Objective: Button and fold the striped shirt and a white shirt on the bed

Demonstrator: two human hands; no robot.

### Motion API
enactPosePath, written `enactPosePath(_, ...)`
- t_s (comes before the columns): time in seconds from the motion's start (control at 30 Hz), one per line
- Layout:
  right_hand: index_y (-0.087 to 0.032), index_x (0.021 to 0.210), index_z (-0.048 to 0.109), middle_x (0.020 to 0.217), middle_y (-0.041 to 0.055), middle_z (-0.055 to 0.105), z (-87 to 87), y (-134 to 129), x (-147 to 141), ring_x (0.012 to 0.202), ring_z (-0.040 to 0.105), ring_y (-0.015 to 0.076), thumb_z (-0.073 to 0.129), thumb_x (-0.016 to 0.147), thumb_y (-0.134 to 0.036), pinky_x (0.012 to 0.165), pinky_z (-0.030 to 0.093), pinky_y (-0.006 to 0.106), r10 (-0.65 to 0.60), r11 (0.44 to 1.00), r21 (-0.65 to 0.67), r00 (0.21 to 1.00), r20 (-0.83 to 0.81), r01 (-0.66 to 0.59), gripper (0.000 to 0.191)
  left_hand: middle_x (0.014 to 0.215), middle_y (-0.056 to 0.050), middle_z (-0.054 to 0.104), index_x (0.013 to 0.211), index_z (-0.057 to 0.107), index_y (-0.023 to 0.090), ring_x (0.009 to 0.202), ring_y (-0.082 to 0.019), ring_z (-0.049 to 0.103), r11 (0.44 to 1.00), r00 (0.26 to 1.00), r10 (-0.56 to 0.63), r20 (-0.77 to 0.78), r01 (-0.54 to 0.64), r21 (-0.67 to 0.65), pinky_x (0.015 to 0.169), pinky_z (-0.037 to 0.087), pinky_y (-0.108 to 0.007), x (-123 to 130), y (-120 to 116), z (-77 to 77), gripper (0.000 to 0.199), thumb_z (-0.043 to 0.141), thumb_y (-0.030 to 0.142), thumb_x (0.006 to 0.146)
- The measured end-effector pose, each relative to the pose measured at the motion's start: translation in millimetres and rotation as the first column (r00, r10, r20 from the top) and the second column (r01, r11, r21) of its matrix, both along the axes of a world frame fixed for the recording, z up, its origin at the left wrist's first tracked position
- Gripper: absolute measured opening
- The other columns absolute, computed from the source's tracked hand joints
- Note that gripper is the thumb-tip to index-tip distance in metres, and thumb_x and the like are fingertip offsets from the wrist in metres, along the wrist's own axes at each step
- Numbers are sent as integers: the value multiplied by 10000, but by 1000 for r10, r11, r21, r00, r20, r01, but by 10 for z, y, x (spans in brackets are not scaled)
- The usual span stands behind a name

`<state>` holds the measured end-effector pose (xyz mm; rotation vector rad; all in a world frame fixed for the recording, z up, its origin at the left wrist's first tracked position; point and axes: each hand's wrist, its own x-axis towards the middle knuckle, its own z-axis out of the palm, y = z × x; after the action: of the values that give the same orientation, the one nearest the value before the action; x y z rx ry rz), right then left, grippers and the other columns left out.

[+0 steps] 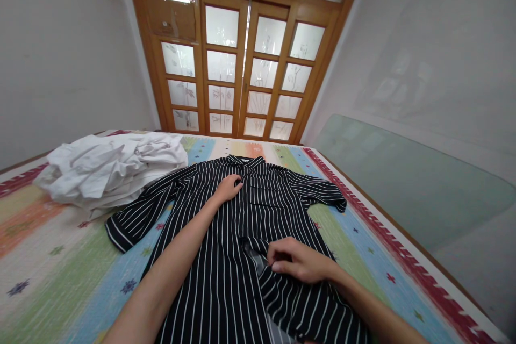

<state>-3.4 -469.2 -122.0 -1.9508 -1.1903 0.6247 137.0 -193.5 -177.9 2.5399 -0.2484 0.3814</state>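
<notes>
One multicoloured striped cloth with small star shapes and dark-red edge bands spreads across the lower frame. Tall wooden doors with frosted panes stand at the top centre between pale walls, and a pale green panel runs along the wall at the right. The cloth's right border slants from the centre right down to the lower right corner; a broad strip of cloth shows between it and the black shirt with white stripes, which lies collar-up in the centre. A heap of crumpled white fabric sits at the left, close against the shirt's left-side sleeve. The left hand rests on the upper front, fingers loosely curled; the right hand, lower right of centre, has its fingers bent at a folded-back front panel, its grip unclear.
</notes>
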Motion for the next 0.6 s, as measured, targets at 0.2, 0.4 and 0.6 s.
enactPosePath(0.2,-160,771,589,741,-16,521,104,-46,35,648,473,101,629,805,-580,623,411,245,148,980,171,947,-286,-102,423,1152,-88,661,1090,628,174,1093,-227,599,1000,1000,5,3,-5,-9,988,445,-358,11,2,-13,252,527,287,889)
enactPosePath(0.4,-167,873,714,721,-23,590,51,278,-188,622,516,78,632,848,-455,617,421,197,469,876,-21,862,-194,-481,301,1089,-70,666,1008,630,182,1031,-220,607,1000,1000,23,-11,-23,-13,944,454,-350,54,-12,32,208,568,318,864)
enactPosePath(0.6,-154,812,711,676,-24,614,94,596,243,595,524,89,686,793,-490,592,414,212,97,994,66,991,-91,-91,338,1038,-73,652,844,624,195,1036,-255,572,988,989,150,-16,-150,21,942,417,-406,112,-118,99,158,574,344,856)
